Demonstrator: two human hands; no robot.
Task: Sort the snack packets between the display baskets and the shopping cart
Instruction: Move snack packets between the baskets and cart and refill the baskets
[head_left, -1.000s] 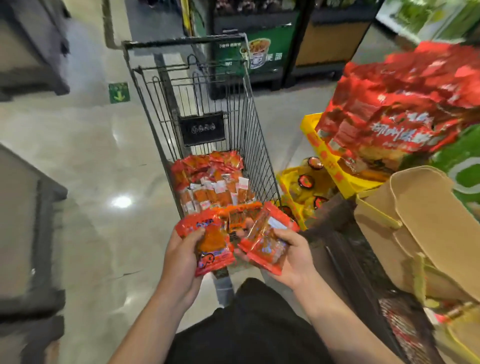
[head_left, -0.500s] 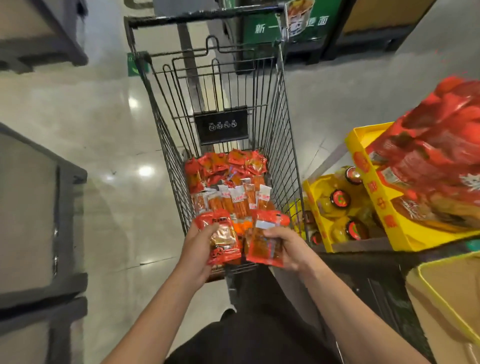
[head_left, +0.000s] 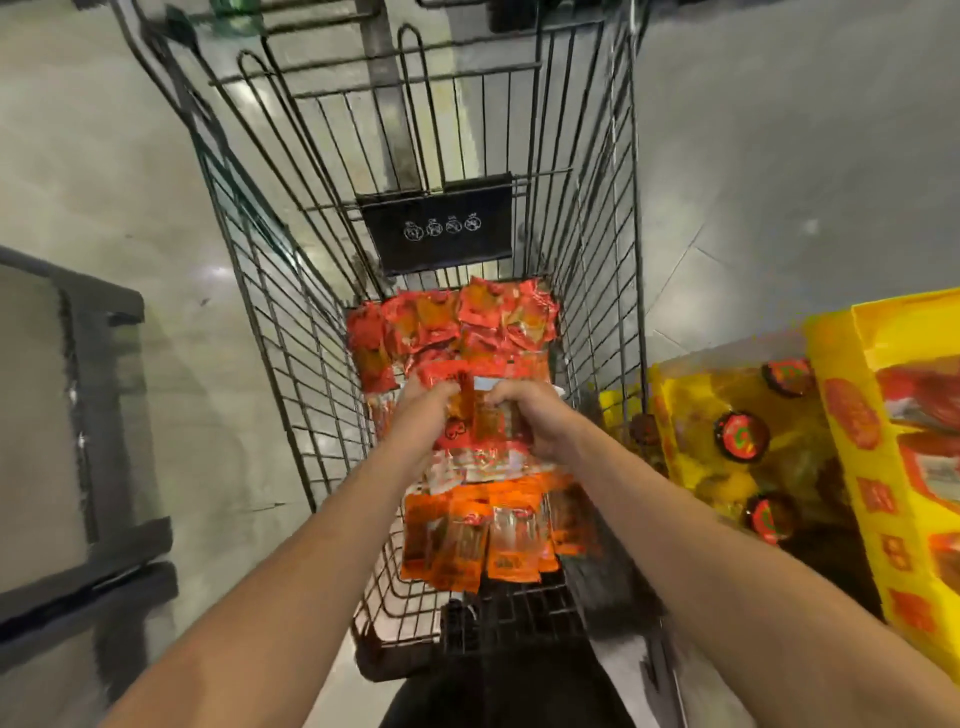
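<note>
Both arms outstretched | left hand (head_left: 423, 415), right hand (head_left: 527, 415) fingers clamped on snack packets (head_left: 480, 423) | inside shopping cart (head_left: 587, 291)

A dark metal rack (head_left: 104, 467) stands on the glossy floor (head_left: 779, 156), with red-capped bottles (head_left: 740, 436) opposite.

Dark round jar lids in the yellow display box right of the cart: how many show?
4 dark lids: one at the box's top edge, one mid-box, one lower down, and a blurred one at the box's left end. More may be hidden behind the box walls.
</note>
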